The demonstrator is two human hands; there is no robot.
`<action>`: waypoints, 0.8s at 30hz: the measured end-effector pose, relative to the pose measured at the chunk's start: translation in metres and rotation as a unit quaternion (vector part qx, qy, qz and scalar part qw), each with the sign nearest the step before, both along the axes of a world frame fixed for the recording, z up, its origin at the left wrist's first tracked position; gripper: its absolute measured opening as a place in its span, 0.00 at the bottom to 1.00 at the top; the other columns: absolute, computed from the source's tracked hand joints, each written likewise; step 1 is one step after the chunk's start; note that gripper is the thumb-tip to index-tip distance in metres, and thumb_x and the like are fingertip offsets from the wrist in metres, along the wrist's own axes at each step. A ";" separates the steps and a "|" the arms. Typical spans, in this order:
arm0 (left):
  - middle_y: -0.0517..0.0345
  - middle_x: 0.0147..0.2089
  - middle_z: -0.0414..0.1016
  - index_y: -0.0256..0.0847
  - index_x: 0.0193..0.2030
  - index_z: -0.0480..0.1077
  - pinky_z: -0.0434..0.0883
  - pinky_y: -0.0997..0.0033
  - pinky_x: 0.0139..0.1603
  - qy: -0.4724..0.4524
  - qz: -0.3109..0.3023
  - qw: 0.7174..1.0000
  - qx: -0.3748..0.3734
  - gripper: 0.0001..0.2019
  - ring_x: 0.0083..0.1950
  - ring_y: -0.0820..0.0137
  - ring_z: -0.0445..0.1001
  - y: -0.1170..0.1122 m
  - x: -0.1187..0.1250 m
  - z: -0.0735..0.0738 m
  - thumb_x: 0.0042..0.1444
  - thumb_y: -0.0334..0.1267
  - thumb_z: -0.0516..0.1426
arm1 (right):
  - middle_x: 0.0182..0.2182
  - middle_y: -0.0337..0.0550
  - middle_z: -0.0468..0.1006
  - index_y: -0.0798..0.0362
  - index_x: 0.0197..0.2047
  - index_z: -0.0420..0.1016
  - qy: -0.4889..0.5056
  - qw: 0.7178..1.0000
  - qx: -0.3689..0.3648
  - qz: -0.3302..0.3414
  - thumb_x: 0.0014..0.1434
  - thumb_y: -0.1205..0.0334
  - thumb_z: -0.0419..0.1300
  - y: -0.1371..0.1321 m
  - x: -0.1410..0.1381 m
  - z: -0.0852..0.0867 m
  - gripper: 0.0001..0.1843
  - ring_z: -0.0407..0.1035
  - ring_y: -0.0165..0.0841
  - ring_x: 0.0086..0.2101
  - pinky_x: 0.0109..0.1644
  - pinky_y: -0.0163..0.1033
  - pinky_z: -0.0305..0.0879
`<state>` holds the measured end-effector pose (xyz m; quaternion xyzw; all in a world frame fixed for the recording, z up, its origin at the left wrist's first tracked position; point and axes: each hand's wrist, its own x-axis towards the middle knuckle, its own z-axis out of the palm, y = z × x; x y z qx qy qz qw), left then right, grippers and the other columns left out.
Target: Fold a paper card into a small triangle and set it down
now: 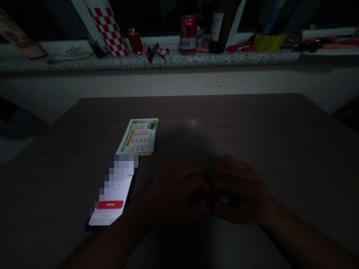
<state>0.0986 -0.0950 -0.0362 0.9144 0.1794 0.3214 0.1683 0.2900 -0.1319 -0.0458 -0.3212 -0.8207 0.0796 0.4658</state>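
One pale object, mostly hidden; shape unclear, in right hand

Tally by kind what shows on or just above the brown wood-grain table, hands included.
Black-edged phone with a lit white screen: 1
Green-and-white stack of printed paper cards: 1
Bare left hand and bare right hand: 2
Total: 4, leaving out anything inside the hands, too dark to tell.

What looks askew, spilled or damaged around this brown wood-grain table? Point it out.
A thin, dark, roughly horizontal streak marks the pale wall below the speckled grey stone sill. It breaks an otherwise plain surface; crack or stain, I cannot tell. No spill shows on the table.
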 end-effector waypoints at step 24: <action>0.58 0.34 0.73 0.39 0.32 0.68 0.68 0.69 0.38 0.008 0.030 0.999 -0.011 0.05 0.37 0.71 0.71 0.008 -0.009 0.010 0.50 0.26 0.58 | 0.21 0.39 0.71 0.54 0.28 0.69 0.016 1.000 0.010 -0.017 0.46 0.76 0.61 0.001 0.012 0.007 0.09 0.66 0.31 0.23 0.28 0.40 0.63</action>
